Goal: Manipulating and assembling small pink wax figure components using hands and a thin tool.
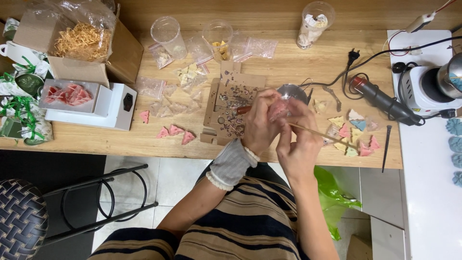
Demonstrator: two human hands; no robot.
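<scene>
**Small pink piece held above the desk edge**

Over the near edge of the wooden desk [298,67], both hands meet around a small pink piece [278,109]. The left hand [260,126], its wrist in a pale knitted cuff, has its fingers closed around the piece and what looks like a brown-handled tool [243,110]. The right hand [299,144] pinches a thin wooden stick [321,132] that slants off to the right; its fingers are closed on the stick close to the piece.

The pink piece looks light and rigid, probably brittle at its thin points (its exact shape is hidden by the fingers, so this is a guess). It is best taken by its flat faces or thicker edges, with gentle pressure, and the stick near its working end for control.

Counted: three pink triangular pieces [175,132] lie together left of the hands, with one more pink piece [144,116] apart by the white box [103,110]. Right of the hands lies a mixed cluster of coloured pieces [353,135], pink, yellow, blue and green, roughly nine. Three clear plastic cups [167,33] stand along the far side. One cardboard box of straw filling [82,41] sits at the far left, one perforated cardboard template [231,103] lies under the hands, and one black heat tool [380,101] rests to the right.
</scene>
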